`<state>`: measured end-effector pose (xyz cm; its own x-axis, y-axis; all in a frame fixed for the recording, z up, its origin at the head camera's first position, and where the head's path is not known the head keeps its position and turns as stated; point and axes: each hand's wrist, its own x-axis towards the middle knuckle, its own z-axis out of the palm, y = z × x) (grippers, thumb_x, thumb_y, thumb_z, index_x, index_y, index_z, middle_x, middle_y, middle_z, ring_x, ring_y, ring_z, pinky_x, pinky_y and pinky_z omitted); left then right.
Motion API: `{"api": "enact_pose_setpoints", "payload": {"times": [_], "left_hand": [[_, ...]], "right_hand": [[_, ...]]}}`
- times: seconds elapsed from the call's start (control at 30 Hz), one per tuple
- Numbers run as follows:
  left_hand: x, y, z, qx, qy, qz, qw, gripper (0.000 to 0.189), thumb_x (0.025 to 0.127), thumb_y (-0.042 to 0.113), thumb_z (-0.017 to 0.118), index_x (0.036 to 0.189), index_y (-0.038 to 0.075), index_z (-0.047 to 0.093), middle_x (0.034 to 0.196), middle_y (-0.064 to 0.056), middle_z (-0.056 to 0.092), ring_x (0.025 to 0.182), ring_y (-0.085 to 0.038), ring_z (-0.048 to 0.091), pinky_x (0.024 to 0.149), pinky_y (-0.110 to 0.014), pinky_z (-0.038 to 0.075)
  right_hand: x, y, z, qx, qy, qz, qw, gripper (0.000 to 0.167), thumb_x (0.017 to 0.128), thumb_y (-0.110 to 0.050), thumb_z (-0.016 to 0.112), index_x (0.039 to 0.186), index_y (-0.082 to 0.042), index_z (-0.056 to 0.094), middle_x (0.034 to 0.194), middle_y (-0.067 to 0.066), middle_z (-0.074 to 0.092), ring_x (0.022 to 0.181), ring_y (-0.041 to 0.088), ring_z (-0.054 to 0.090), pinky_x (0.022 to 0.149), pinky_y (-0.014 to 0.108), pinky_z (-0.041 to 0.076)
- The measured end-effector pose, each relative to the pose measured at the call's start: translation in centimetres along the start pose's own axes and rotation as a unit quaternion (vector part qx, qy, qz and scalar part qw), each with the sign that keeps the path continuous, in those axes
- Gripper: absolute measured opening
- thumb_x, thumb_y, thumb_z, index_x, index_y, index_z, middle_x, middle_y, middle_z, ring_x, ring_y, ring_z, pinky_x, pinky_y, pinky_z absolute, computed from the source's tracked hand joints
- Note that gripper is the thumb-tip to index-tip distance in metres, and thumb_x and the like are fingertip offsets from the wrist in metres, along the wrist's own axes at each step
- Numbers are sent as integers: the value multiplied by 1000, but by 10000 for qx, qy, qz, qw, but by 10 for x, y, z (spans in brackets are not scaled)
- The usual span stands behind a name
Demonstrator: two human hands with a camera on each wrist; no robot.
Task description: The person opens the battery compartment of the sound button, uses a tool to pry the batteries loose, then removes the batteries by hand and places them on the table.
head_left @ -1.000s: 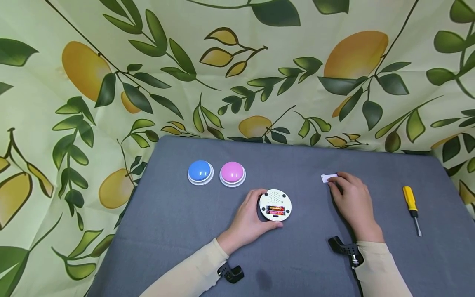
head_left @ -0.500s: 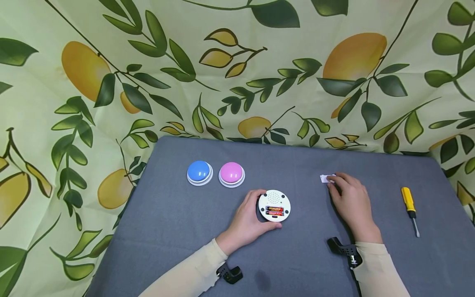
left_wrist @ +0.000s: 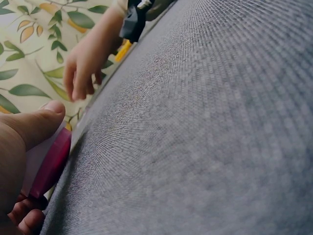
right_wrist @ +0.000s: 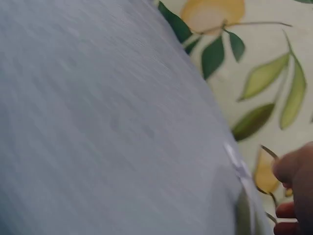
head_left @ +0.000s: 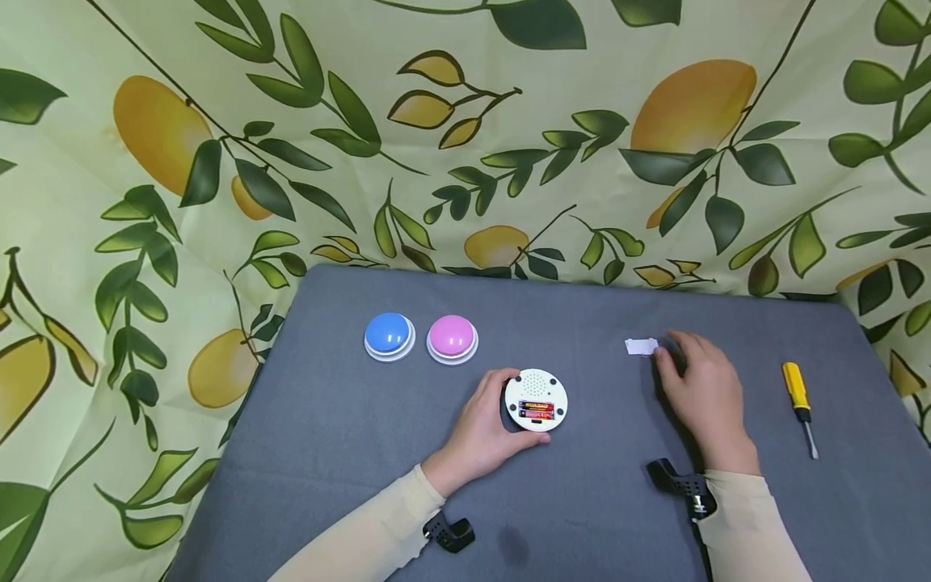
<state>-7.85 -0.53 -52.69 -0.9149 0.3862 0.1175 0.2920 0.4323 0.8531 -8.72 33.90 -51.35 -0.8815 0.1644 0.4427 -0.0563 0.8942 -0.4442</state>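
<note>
My left hand point(head_left: 480, 432) grips a round white push-button point(head_left: 536, 384) by its rim, underside up. Two red batteries point(head_left: 537, 411) sit in its uncovered compartment. Seen from the left wrist, its magenta dome point(left_wrist: 53, 164) points down toward the cloth, beside my thumb point(left_wrist: 44, 122). To the right, a small white battery cover point(head_left: 641, 347) lies on the cloth. My right hand point(head_left: 707, 396) hovers just right of that cover, fingers loosely bent and holding nothing visible. In the right wrist view the cover point(right_wrist: 234, 159) is blurred, apart from the thumb point(right_wrist: 291, 166).
A blue push-button point(head_left: 389, 335) and a pink push-button point(head_left: 452, 338) stand dome up at the back left of the grey cloth-covered table point(head_left: 349, 453). A yellow-handled screwdriver point(head_left: 798, 392) lies at the right. Behind the table hangs a leaf-patterned curtain point(head_left: 436, 186).
My right hand has let go of the white battery cover and shifted slightly up and to the right. The cover stays on the cloth; my left hand keeps its grip on the push-button.
</note>
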Motion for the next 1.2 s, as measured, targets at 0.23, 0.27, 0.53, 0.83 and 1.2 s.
{"api": "enact_pose_setpoints", "payload": {"times": [0.23,0.27,0.53,0.83,1.2], "left_hand": [[2,-1,0,40,-46,30,10000,94,75,32,104,149,10,52,140,-2,59,126,-18,60,111,-41,49],[2,-1,0,40,-52,27,10000,94,75,32,104,149,10,52,140,-2,58,126,-18,60,111,-41,49],[2,0,-1,30,-77,-35,10000,94,75,32,104,150,10,51,141,-3,58,127,-19,59,112,-42,48],[1,-1,-2,44,-18,-14,10000,94,75,31,104,150,10,52,141,-3,58,127,-19,59,112,-42,49],[1,0,-1,10,-66,-52,10000,94,75,32,104,150,11,52,141,-2,58,127,-19,59,111,-44,49]], "right_hand": [[-3,29,-36,-656,1004,1290,9844,34,105,-10,55,124,14,71,118,41,66,107,66,57,91,78,40],[-5,34,-42,-711,994,1572,9800,37,105,-10,53,126,15,70,121,43,63,110,67,54,94,79,37],[-8,58,-81,-1218,-883,3694,9170,60,99,-20,42,136,28,40,138,59,29,131,74,30,99,80,30],[-9,75,-91,-1046,-2017,3624,9039,53,101,-17,37,136,22,44,123,57,36,113,74,39,79,78,40],[-4,62,-77,-728,-1422,2722,9489,44,107,-12,48,138,19,53,120,46,58,102,65,53,79,70,40]]}}
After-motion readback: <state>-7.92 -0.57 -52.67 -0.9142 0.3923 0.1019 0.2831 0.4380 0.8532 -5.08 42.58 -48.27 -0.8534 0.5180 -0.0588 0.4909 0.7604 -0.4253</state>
